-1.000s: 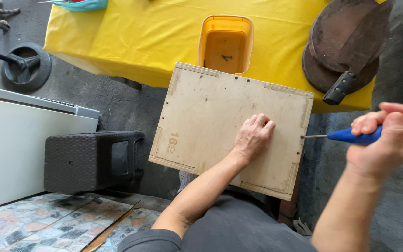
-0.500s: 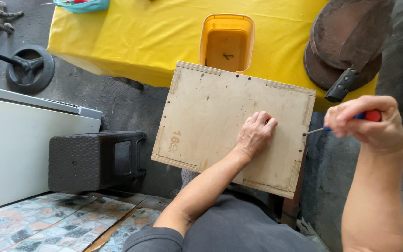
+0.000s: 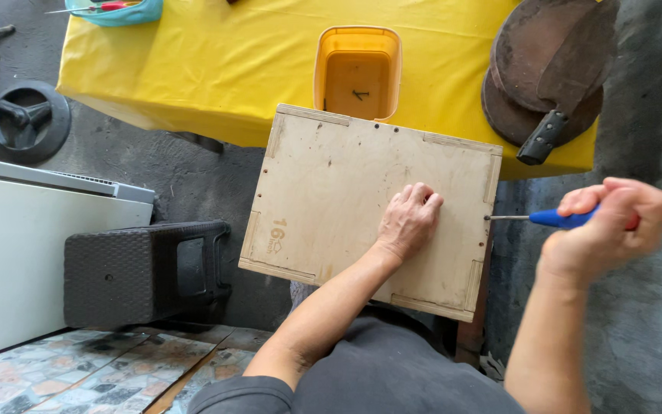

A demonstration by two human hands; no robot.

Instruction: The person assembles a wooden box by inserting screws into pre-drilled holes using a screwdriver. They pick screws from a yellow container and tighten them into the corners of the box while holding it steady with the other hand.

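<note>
Compared with a second ago, my right hand has rolled over on the screwdriver: the knuckles then sat behind the blue handle, and now the fingers are wrapped tight around it from above, with the red end of the grip just peeking out past them. I read that as a turn of the wrist, so the driving into the edge looks to be under way. The thin shaft meets the right edge of the plywood box, which rests on my lap with its far edge against the yellow-covered table. My left hand has not shifted; it lies flat on the top panel, fingers together and slightly curled, pressing the box steady. Just beyond the box, the open orange tub on the table holds one small dark piece, perhaps a screw. The teal tray at the table's far left corner holds a red-handled tool.
</note>
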